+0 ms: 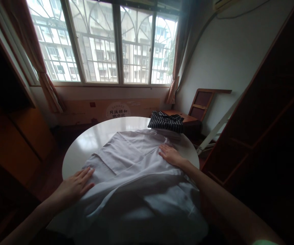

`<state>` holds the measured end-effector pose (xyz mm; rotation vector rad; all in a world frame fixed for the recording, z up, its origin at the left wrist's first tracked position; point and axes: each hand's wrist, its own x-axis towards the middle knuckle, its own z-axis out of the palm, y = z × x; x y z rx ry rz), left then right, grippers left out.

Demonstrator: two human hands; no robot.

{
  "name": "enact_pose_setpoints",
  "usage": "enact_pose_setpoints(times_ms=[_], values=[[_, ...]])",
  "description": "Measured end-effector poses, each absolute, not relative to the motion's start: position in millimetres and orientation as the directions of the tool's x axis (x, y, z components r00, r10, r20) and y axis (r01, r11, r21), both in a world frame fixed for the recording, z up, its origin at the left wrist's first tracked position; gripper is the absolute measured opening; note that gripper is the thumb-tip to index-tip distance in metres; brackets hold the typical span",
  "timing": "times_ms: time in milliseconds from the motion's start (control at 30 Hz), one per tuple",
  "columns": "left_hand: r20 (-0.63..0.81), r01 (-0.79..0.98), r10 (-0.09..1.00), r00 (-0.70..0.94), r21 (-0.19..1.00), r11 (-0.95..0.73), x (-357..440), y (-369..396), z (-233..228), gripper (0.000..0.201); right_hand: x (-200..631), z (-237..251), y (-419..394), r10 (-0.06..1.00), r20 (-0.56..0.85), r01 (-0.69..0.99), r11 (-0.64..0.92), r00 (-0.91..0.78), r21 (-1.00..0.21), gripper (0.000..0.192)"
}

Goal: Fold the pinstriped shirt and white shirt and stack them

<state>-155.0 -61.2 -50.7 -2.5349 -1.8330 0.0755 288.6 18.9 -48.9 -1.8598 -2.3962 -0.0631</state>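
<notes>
A white garment [131, 160], perhaps a shirt, lies spread and wrinkled over a round white table [78, 153], its near part falling toward me in shadow. My left hand [78, 185] rests on the garment's left edge with fingers stretched out. On the garment's right side, farther from me, my right hand [170, 154] lies flat, fingers extended. Neither hand grips anything. Just beyond my right hand sits a folded black cloth with white stripes [166, 122], on top of other folded pale fabric [171, 134] at the table's back right edge.
Behind the table's right side stand a wooden chair [200, 105] and a white folded metal frame [218, 126]. A printed box panel [85, 109] leans below the barred window [98, 51]. Dark wooden furniture [254, 136] rises close on the right, and a cabinet [11, 146] on the left.
</notes>
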Motion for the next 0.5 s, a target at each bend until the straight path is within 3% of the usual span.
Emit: enact_pose_setpoints(times_ms=[200, 367, 500], values=[[-0.166, 0.955, 0.944, 0.285, -0.03, -0.294, -165.3, -28.6, -39.5, 0.06, 280.5, -29.0, -28.5, 0.955, 0.12, 0.958, 0.257, -0.272, 0.123, 0.042], [-0.159, 0.949, 0.941, 0.299, -0.056, -0.311, -140.3, 15.9, -34.7, 0.054, 269.1, -17.7, -90.0, 0.969, 0.032, 0.937, 0.229, -0.246, 0.262, 0.029], [-0.18, 0.922, 0.909, 0.375, -0.026, -0.385, -102.2, 56.8, -35.6, 0.051, 260.1, -16.0, -128.1, 0.984, -0.105, 0.948, 0.17, -0.147, 0.269, 0.029]])
